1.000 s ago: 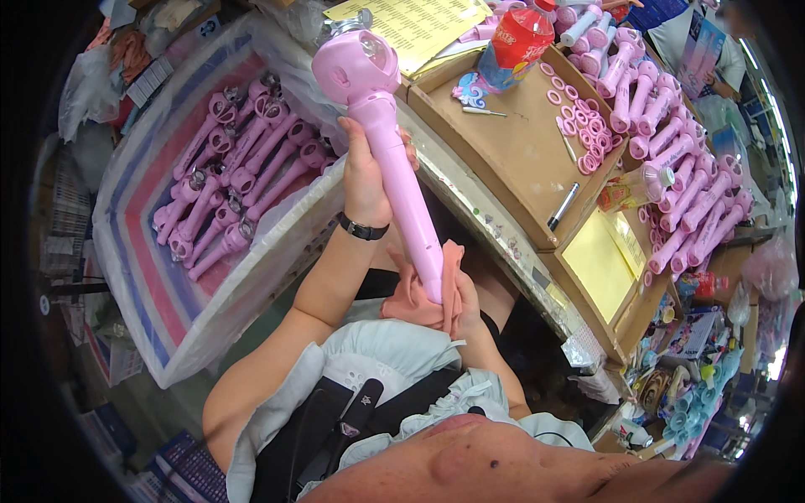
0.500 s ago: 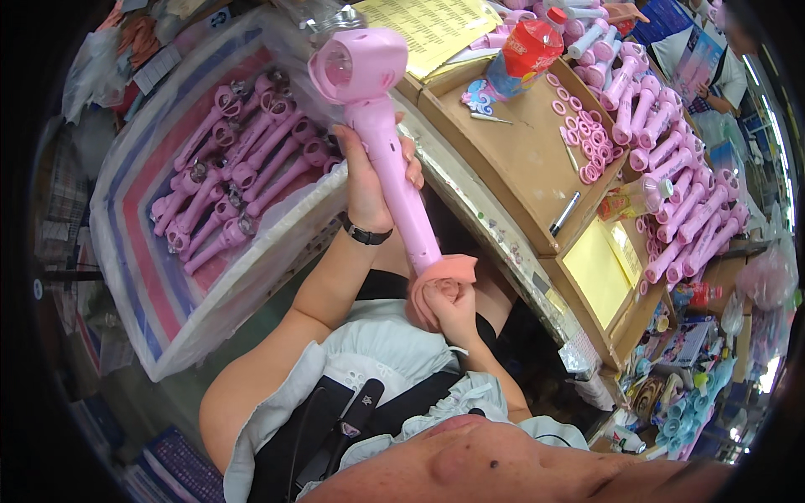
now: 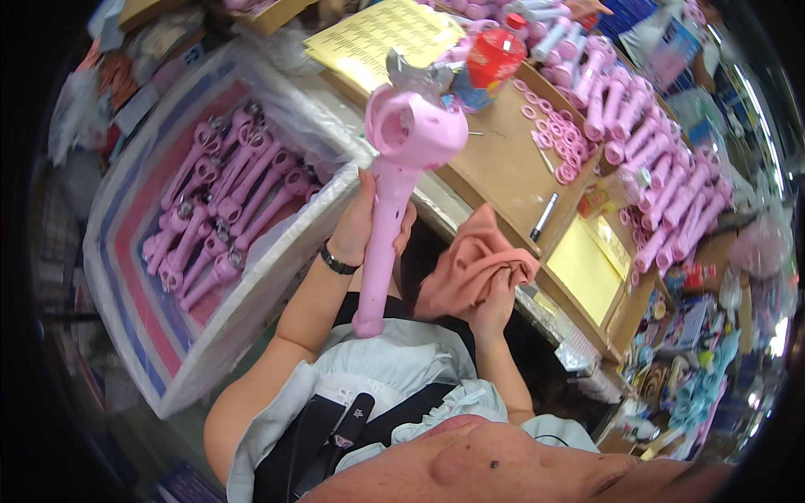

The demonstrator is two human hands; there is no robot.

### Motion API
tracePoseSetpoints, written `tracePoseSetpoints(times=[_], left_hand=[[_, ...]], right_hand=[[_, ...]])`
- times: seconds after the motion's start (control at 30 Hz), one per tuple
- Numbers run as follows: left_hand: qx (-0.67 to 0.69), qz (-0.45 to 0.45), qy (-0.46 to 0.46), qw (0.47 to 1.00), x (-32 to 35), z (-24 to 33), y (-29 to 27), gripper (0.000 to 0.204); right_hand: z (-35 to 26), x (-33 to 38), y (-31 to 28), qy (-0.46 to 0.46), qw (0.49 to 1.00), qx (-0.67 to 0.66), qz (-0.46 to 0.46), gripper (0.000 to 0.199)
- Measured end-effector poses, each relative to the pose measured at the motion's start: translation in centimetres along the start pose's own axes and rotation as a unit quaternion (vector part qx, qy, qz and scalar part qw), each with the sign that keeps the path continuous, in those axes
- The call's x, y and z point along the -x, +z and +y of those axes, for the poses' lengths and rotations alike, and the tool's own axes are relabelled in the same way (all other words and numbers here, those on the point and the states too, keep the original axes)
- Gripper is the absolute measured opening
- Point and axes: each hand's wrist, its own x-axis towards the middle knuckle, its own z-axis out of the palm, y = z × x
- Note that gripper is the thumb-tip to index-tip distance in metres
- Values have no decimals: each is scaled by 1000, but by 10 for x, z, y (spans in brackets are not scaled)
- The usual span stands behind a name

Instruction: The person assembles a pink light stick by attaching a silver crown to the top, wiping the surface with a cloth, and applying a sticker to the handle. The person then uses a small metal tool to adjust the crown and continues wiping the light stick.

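1. In the head view, on the right, a worktable (image 3: pixel 342 107) bears a shallow brown cardboard tray (image 3: pixel 490 172) with small pink rings (image 3: pixel 555 132); pink wands (image 3: pixel 647 138) are heaped beyond it.
2. At left stands a white-walled bin (image 3: pixel 251 331), its lining striped blue and red, holding glossy wand bodies (image 3: pixel 239 172).
3. Between bin and tray, the left hand (image 3: pixel 356 222) is wrapped around a smooth pink plastic wand (image 3: pixel 387 243), its hollow, rounded head at the far end.
4. Right of it, the right hand (image 3: pixel 493 306) grips a soft, crumpled salmon cloth (image 3: pixel 470 264).
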Motion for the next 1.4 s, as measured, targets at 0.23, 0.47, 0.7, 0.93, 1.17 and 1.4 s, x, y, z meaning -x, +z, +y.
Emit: tracePoseSetpoints(times=[0.23,0.47,0.7,0.93,1.17,1.4], left_hand=[[-120,-39,-133,983,14,-42,32,65],[-201,-14,-109,973,19,-41,32,70],[-42,-128,-165,977,16,-52,17,78],[63,-127,-203,969,17,-65,12,79],[92,-157,-216,959,16,-64,16,81],[112,-133,-228,958,17,-68,16,80]], right_hand=[[-14,-69,58,-396,850,347,-22,22],[-59,-70,72,-228,964,117,67,36],[-39,-66,55,-42,992,-109,-39,28],[-59,-69,58,46,975,-215,-12,44],[-56,-61,55,-11,986,-164,31,48],[-46,-63,49,-3,980,-195,36,49]])
